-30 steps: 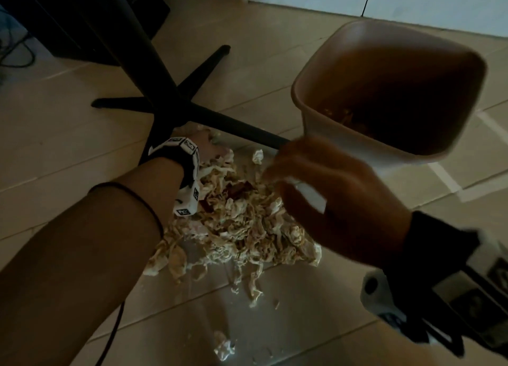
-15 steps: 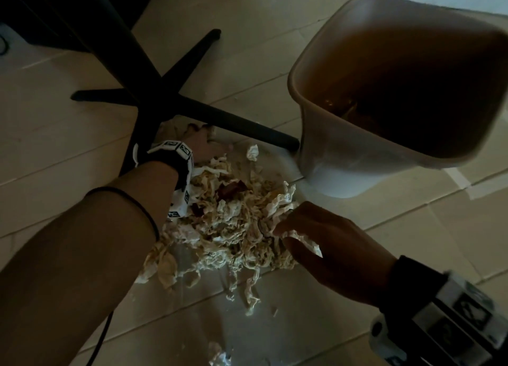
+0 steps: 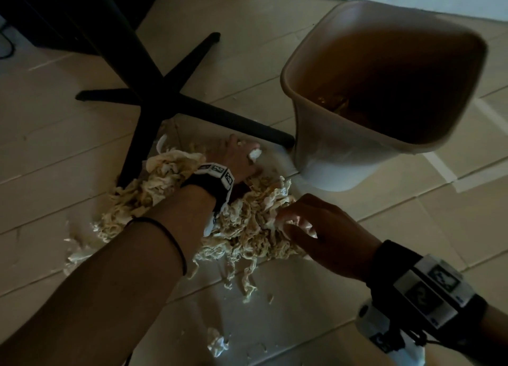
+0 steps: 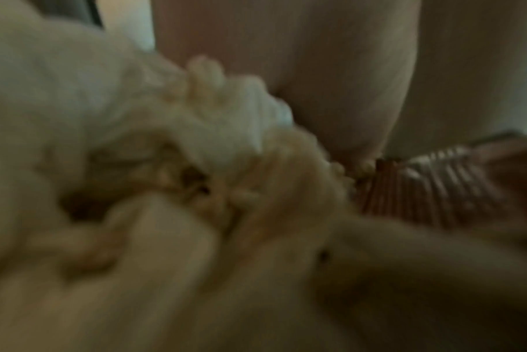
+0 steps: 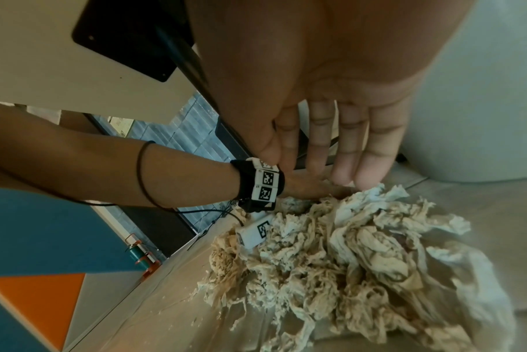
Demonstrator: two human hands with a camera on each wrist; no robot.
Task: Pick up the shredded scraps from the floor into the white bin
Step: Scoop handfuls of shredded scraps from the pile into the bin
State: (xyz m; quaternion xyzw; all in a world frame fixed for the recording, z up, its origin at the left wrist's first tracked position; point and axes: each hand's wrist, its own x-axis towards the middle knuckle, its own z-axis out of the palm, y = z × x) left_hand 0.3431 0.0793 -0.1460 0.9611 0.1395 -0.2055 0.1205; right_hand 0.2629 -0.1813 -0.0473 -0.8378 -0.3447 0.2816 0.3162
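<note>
A heap of beige and white shredded scraps lies on the tiled floor. My left hand reaches over it and rests flat on the far side, by a small white scrap; the left wrist view is a blur of scraps. My right hand is on the heap's right edge. In the right wrist view its fingers are straight and touch the top of the scraps, holding nothing. The white bin stands just beyond on the right, with a few scraps at its bottom.
A black chair base spreads its legs right behind the heap; one leg ends beside the bin. Stray scraps lie nearer me and at the left. A white wall runs along the back.
My right hand has dropped from beside the bin's rim onto the right side of the heap. My left hand has slid right along the far side, toward the bin.
</note>
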